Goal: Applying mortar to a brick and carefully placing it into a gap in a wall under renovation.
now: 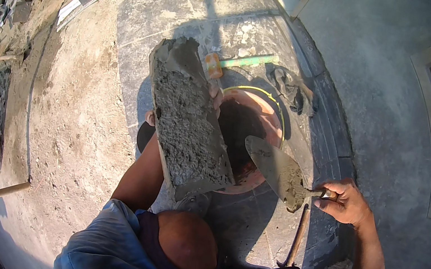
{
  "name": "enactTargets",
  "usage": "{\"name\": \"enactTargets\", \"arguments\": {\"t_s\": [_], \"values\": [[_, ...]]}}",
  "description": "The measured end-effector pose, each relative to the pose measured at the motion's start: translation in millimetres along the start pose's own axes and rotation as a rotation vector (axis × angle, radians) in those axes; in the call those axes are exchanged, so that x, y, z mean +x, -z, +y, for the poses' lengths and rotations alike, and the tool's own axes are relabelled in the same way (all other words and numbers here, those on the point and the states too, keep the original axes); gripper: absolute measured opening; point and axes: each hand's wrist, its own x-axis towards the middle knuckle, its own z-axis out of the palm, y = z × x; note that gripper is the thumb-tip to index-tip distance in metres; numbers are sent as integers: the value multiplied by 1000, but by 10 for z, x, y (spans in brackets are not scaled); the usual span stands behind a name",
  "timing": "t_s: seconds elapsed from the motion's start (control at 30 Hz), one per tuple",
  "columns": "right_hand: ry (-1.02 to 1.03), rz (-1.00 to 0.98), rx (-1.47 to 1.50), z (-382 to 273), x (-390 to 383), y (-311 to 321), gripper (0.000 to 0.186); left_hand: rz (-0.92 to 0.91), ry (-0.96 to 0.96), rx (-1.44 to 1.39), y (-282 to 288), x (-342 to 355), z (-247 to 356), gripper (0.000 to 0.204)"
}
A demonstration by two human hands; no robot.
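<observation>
Tapering grey trowel (pixel 272 162), mortar (pixel 294 188) caked on its broad end.

The long, rectangular mortar-covered slab (pixel 190 124) slants from upper left to lower right, its grey coat thick and pitted across the middle and smoother toward both ends. Just to its right, the trowel (pixel 276 172) points its tapering metal blade toward it, mortar clumped near the handle.
</observation>
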Motion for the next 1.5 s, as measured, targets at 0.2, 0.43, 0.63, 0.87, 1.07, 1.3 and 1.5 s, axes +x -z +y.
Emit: {"name": "enactTargets", "arguments": {"t_s": [0.2, 0.43, 0.63, 0.87, 1.07, 1.3, 1.5], "values": [[-191, -3, 96, -134, 322, 19, 22, 204, -18, 154, -19, -15, -101, 105], [-275, 96, -454, -258, 374, -111, 25, 386, -84, 358, 157, -406, 382, 104], [-503, -96, -837, -200, 1234, -651, 22, 497, 47, 474, 464, -726, 220, 102], [-467, -327, -863, -77, 1865, -1507, 21, 436, 115, 522, 539, -921, 292, 102], [-372, -416, -628, -61, 1767, -1585, 24, 586, 144, 589, 523, -917, 160, 106], [-431, -564, -359, 307, 1706, -1109, 27, 442, 143, 464, 819, -1066, 275, 36], [-402, -160, -472, 249, 1730, -1174, 17, 547, 84, 425, 672, -1052, 117, 30]]}}
